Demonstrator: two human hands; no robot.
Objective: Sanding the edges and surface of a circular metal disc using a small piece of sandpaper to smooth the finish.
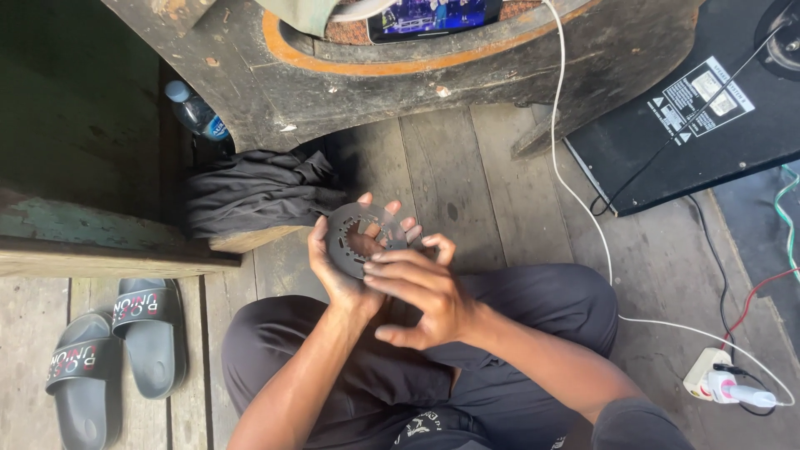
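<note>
Your left hand (340, 265) grips a flat, dark grey round metal disc (360, 239) with cut-out slots and a toothed centre hole, above your lap. Your right hand (421, 292), at four o'clock, touches its rim with loose fingertips.

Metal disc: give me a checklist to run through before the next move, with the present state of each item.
1. Disc held in left hand: ok, thumb and fingers wrap its rim.
2. Right hand at the disc: ok, fingertips touch its lower edge.
3. Disc face in view: ok, centre hole and slots show.
4. Disc undamaged: cannot tell, fingers cover part.
5. White cable away from the hands: ok, it runs to the right across the floor.
6. Cloth in reach: ok, beside the left hand.
</note>
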